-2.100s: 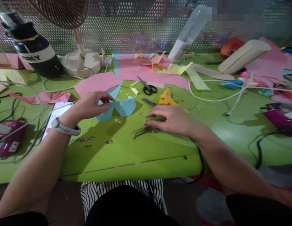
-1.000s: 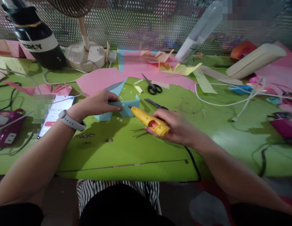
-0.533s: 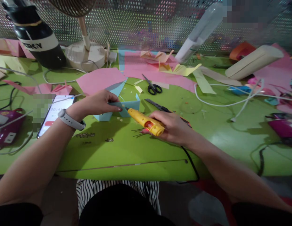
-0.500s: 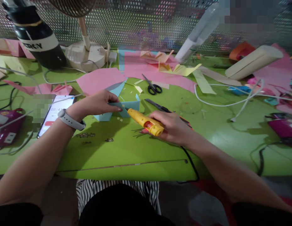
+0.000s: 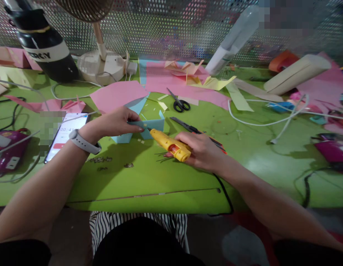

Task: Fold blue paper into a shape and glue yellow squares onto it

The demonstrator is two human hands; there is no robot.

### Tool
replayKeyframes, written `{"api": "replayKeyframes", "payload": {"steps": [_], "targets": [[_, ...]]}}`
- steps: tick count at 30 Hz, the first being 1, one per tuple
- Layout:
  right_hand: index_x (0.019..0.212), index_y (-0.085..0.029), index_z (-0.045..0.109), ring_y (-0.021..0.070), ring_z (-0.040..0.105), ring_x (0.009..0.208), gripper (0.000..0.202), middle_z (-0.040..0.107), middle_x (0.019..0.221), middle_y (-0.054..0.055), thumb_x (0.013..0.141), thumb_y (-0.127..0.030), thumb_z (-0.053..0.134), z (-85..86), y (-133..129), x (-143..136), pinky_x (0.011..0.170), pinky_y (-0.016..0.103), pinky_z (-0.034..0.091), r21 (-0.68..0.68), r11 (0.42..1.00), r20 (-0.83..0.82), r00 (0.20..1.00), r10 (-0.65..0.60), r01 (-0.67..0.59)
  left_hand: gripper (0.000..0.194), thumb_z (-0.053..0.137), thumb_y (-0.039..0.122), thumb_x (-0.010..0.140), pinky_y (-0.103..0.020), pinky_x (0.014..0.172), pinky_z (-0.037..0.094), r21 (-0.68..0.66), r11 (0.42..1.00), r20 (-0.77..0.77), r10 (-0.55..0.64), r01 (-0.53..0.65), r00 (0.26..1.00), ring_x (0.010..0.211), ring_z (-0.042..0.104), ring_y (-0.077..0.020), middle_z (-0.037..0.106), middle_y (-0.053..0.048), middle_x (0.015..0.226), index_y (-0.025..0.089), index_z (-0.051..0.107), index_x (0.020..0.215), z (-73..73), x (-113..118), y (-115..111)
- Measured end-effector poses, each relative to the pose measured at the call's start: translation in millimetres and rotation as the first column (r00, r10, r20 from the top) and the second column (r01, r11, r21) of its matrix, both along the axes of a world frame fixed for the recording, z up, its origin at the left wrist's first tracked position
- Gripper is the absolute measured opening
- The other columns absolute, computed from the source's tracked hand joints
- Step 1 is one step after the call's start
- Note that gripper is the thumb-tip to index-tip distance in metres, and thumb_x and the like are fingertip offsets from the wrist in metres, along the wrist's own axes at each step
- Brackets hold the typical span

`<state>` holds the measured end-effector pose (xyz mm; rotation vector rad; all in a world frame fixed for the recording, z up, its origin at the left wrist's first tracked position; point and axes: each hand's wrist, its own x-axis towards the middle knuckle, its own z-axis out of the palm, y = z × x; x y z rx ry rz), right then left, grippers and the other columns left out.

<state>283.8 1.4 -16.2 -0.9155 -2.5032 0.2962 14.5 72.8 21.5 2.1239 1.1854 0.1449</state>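
A folded piece of light blue paper stands on the green table, pinched between the thumb and fingers of my left hand. My right hand is wrapped round a yellow hot glue gun. The gun's dark nozzle points left, close to the blue paper's face near my left fingertips; whether it touches I cannot tell. A small pale spot shows on the paper there. Tiny pale paper bits lie just below the blue paper. Several small metallic pieces are scattered nearer me.
Black scissors and a utility knife lie beyond my right hand. A phone rests by my left wrist. Pink paper, a fan base, a black bottle and a white cable stand or lie around.
The glue gun's nozzle has shifted very slightly down and to the right. My left hand keeps its hold on the blue paper.
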Motion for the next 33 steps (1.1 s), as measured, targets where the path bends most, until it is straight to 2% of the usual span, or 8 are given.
{"api": "replayKeyframes", "payload": {"steps": [10,17,33], "targets": [[0.087,-0.020,0.054,0.0135,0.050,0.054,0.014,0.061,0.071,0.002,0.090,-0.033,0.057,-1.1,-1.8,-0.2,0.050,0.029,0.032,0.053,0.999,0.034,0.999,-0.007,0.005,0.031,0.059,0.046,0.076,-0.029,0.058,0.038,-0.011,1.000,0.004,-0.003,0.003,1.000,0.060,0.050,-0.0154,0.063,-0.002,0.068,0.020,0.074,0.085,-0.7,0.4,-0.9],[0.088,-0.020,0.055,0.0145,0.051,0.056,0.017,0.062,0.072,0.003,0.091,-0.037,0.055,0.1,-2.5,1.4,0.052,0.029,0.034,0.031,0.999,0.083,0.996,-0.032,0.030,0.029,0.062,0.046,0.075,-0.028,0.054,0.036,-0.016,1.000,0.003,0.014,-0.014,1.000,0.056,0.047,-0.0136,0.060,-0.001,0.063,0.020,0.073,0.082,0.4,0.8,-1.2],[0.087,-0.018,0.054,0.0131,0.051,0.053,0.022,0.061,0.070,0.002,0.094,-0.039,0.051,-2.3,-3.1,3.0,0.050,0.027,0.034,0.134,0.991,0.097,0.995,-0.031,0.018,0.033,0.061,0.046,0.077,-0.026,0.054,0.034,-0.040,0.999,0.007,-0.002,0.002,1.000,0.057,0.045,-0.0122,0.058,-0.001,0.065,0.016,0.073,0.085,-0.3,0.8,-0.7]]}}
